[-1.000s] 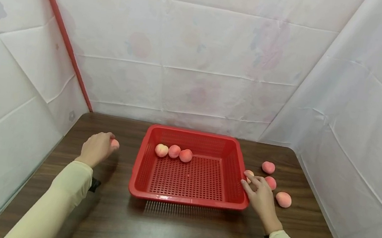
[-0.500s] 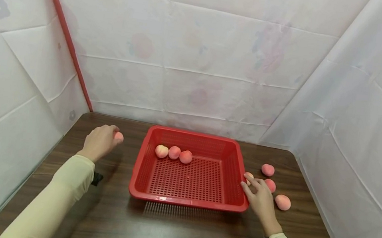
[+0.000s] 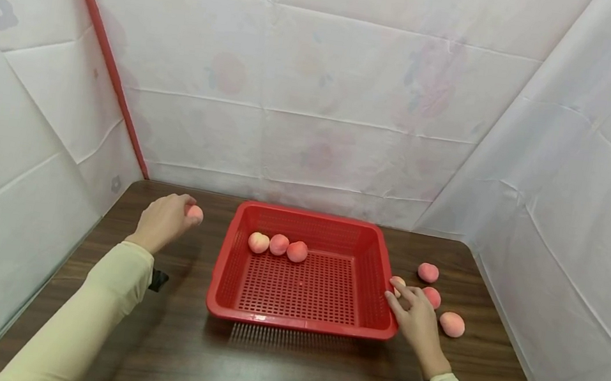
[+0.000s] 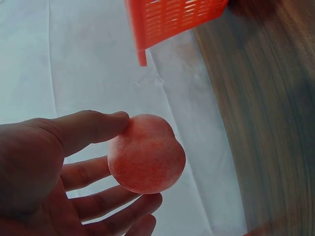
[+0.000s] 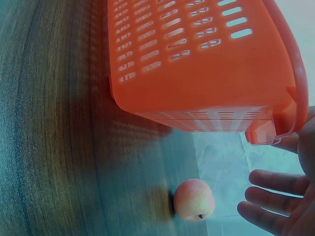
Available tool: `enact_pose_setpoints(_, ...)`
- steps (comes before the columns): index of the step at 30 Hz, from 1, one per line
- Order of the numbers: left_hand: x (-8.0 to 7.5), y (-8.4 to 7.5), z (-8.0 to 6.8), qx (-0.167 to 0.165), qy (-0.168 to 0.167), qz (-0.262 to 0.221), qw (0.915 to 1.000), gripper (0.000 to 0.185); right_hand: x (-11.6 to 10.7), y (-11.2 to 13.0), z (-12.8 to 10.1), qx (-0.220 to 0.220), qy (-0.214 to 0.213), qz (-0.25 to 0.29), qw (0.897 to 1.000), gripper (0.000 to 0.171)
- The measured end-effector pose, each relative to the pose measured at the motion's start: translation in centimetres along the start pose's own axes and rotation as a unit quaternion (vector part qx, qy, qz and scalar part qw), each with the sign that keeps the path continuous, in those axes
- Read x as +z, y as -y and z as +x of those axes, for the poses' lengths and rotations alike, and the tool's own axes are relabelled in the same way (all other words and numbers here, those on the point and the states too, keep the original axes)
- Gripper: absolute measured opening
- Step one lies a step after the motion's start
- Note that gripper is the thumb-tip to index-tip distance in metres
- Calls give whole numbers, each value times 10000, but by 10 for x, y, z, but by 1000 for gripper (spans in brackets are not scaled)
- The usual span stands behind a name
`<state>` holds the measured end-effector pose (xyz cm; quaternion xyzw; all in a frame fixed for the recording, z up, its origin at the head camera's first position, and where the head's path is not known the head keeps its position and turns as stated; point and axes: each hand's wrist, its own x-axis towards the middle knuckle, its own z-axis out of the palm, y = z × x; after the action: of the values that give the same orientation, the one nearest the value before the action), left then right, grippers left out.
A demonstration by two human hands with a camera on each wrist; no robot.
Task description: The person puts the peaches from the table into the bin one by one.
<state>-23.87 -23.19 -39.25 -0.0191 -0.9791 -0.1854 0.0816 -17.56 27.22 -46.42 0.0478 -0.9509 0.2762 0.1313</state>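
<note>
The left hand (image 3: 163,222), thumb and fingers pinching a pink round peach (image 3: 195,213), has risen and drifted closer to the red slotted plastic basket (image 3: 297,318), so a drop-in looks near. The right hand (image 3: 416,314) stays loose-fingered, holding nothing, at the basket's right rim.

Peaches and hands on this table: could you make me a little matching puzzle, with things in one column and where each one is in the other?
Things:
1. left hand
2. right hand
3. red basket
4. three peaches in a row

Places:
A. inside the basket, near its far wall
B. in the middle of the table
C. holding a peach above the table, left of the basket
D. at the basket's right rim, beside loose peaches

Pairs: 1-C, 2-D, 3-B, 4-A
</note>
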Motion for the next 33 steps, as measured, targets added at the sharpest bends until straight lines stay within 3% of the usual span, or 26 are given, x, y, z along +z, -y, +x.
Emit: enact_pose_setpoints(33,-13,-41,25,372,137,-411,9984,36,4,-3,1,-15,-94,7,10000,39)
